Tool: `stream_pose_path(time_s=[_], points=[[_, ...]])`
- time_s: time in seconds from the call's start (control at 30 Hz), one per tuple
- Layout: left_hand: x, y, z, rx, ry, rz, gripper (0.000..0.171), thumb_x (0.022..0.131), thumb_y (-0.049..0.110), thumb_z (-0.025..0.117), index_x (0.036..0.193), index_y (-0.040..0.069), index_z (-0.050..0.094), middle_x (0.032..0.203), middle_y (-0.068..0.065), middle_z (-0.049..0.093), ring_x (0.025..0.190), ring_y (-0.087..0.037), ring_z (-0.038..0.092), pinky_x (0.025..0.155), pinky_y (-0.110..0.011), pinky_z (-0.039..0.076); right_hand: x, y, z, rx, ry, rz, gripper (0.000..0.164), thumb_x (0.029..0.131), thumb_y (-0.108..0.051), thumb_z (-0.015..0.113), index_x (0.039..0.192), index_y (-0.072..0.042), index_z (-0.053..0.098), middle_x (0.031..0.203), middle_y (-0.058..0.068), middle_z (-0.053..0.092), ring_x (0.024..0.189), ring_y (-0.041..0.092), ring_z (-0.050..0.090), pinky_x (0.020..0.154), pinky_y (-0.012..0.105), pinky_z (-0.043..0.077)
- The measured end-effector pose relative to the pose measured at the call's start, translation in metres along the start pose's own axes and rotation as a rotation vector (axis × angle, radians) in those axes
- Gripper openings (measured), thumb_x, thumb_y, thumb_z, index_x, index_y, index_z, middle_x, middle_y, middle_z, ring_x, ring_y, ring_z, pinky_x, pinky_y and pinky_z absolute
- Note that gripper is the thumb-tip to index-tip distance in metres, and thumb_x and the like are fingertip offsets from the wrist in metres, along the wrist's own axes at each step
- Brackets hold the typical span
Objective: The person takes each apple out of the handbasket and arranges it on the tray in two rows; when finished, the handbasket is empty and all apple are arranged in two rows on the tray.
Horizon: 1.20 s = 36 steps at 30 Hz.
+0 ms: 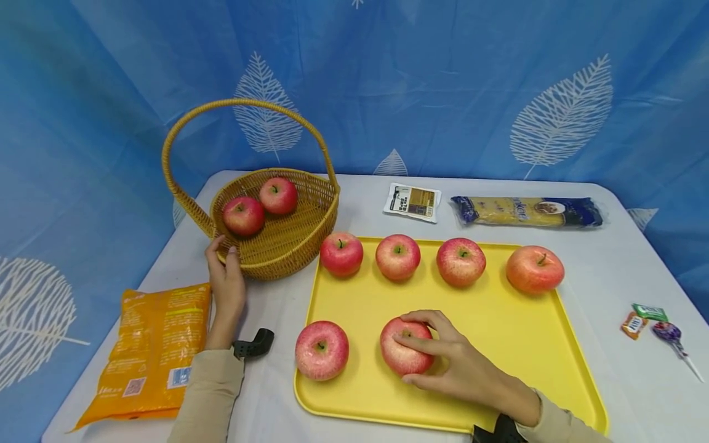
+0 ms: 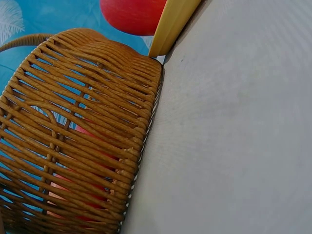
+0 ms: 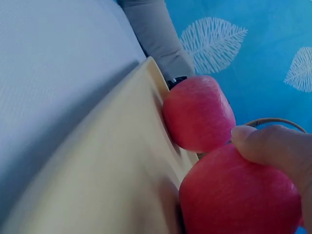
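My right hand (image 1: 451, 360) grips a red apple (image 1: 396, 354) on the yellow tray (image 1: 509, 344), fingers over its top and thumb on its near side. In the right wrist view the thumb (image 3: 273, 146) presses on that apple (image 3: 239, 195). Another apple (image 1: 322, 351) sits just left of it, near the tray's front left corner. My left hand (image 1: 227, 292) holds the near left rim of a wicker basket (image 1: 312, 249) with a tall handle. Inside the basket lie two apples, one on the left (image 1: 244, 216) and one behind it (image 1: 279, 195).
Several apples (image 1: 398, 257) line the tray's back edge. An orange bag (image 1: 155, 351) lies left of my left forearm. Behind the tray are a small white packet (image 1: 413, 202) and a long bread package (image 1: 526, 211). Wrapped candies (image 1: 649, 312) and a lollipop (image 1: 668, 333) lie at the right.
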<state>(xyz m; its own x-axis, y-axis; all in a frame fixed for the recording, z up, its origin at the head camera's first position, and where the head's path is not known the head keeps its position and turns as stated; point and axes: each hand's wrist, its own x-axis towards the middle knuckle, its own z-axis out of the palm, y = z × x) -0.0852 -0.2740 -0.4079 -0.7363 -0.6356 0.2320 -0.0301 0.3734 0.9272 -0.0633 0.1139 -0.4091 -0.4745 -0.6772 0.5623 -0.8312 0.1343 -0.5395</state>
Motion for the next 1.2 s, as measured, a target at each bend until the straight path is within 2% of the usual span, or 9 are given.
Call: stream_pose_path(time_s=[0.27, 0.43, 0.53, 0.63, 0.77, 0.97, 1.2], points=[[0.0010, -0.0002, 0.0006, -0.002, -0.001, 0.005, 0.042, 0.096, 0.028, 0.033, 0.134, 0.010, 0.030, 0.146, -0.009, 0.026, 0.137, -0.018, 0.021, 0.113, -0.038, 0.015, -0.0007, 0.0005, 0.0057, -0.048, 0.041, -0.104, 0.048, 0.069, -0.030, 0.078, 0.111, -0.012, 0.064, 0.122, 0.019, 0.049, 0.116, 0.025, 0.043, 0.102, 0.015, 0.029], [0.0004, -0.0004, 0.0001, 0.002, -0.003, -0.002, 0.042, 0.096, 0.028, 0.033, 0.134, 0.011, 0.030, 0.146, -0.009, 0.026, 0.137, -0.018, 0.020, 0.113, -0.038, 0.014, -0.0004, -0.0022, 0.0042, -0.078, 0.034, -0.102, 0.043, 0.071, -0.033, 0.076, 0.109, -0.019, 0.064, 0.125, 0.019, 0.048, 0.119, 0.026, 0.043, 0.105, 0.015, 0.027], [-0.0003, -0.0005, -0.0002, 0.000, -0.004, -0.008, 0.042, 0.096, 0.028, 0.032, 0.135, 0.011, 0.030, 0.146, -0.010, 0.026, 0.137, -0.019, 0.020, 0.113, -0.039, 0.014, -0.0006, -0.0034, 0.0032, -0.078, 0.027, -0.098, 0.044, 0.070, -0.034, 0.076, 0.110, -0.020, 0.063, 0.126, 0.020, 0.047, 0.119, 0.026, 0.043, 0.105, 0.015, 0.027], [-0.0006, -0.0006, -0.0003, -0.004, -0.003, -0.006, 0.042, 0.096, 0.028, 0.033, 0.134, 0.010, 0.030, 0.146, -0.010, 0.026, 0.137, -0.019, 0.021, 0.113, -0.039, 0.015, -0.0005, -0.0045, 0.0024, -0.072, 0.028, -0.065, 0.051, 0.070, -0.034, 0.076, 0.115, -0.015, 0.060, 0.127, 0.018, 0.045, 0.117, 0.023, 0.044, 0.102, 0.014, 0.029], [-0.0007, -0.0009, -0.0002, -0.007, -0.001, 0.004, 0.042, 0.096, 0.027, 0.033, 0.134, 0.010, 0.030, 0.146, -0.009, 0.026, 0.137, -0.018, 0.021, 0.113, -0.038, 0.015, -0.0009, -0.0056, 0.0017, -0.078, 0.010, 0.024, 0.065, 0.069, -0.034, 0.076, 0.124, -0.009, 0.052, 0.130, 0.014, 0.042, 0.116, 0.018, 0.043, 0.100, 0.010, 0.029], [-0.0001, -0.0012, 0.0000, -0.011, 0.002, 0.008, 0.041, 0.096, 0.027, 0.034, 0.134, 0.010, 0.030, 0.146, -0.009, 0.027, 0.137, -0.018, 0.021, 0.112, -0.038, 0.016, -0.0043, -0.0058, 0.0027, -0.109, -0.062, 0.135, 0.079, 0.069, -0.038, 0.076, 0.134, -0.013, 0.041, 0.132, 0.011, 0.041, 0.121, 0.010, 0.041, 0.099, 0.005, 0.026], [0.0001, -0.0007, 0.0002, -0.013, 0.003, 0.004, 0.042, 0.096, 0.027, 0.034, 0.134, 0.010, 0.030, 0.146, -0.009, 0.027, 0.137, -0.018, 0.020, 0.113, -0.038, 0.015, -0.0043, -0.0047, 0.0037, -0.096, -0.065, 0.133, 0.080, 0.069, -0.037, 0.076, 0.135, -0.012, 0.039, 0.133, 0.007, 0.041, 0.122, 0.010, 0.040, 0.101, 0.006, 0.025]])
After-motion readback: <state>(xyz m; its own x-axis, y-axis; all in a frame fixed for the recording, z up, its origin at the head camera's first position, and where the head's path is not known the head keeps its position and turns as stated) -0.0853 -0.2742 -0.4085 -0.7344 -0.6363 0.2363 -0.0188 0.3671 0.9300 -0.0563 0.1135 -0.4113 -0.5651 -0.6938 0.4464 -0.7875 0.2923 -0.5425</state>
